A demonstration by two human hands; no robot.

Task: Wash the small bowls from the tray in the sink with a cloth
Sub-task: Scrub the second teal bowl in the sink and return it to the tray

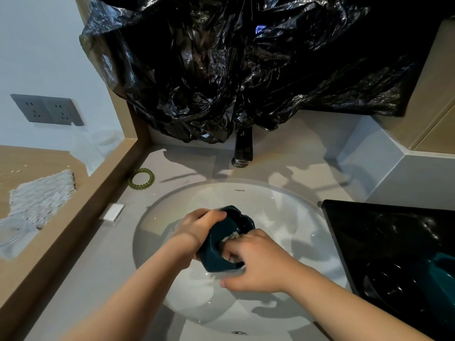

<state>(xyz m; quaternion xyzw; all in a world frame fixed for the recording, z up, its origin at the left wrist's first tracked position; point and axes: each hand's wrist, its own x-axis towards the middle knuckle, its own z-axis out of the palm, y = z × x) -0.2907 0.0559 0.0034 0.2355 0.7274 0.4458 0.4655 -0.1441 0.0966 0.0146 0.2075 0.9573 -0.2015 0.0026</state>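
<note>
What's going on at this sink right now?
A person is washing a teal bowl over the white sink. The left hand grips the bowl's edge, and the right hand works a pale cloth inside it. A second bowl sits on the black tray to the right.
</note>
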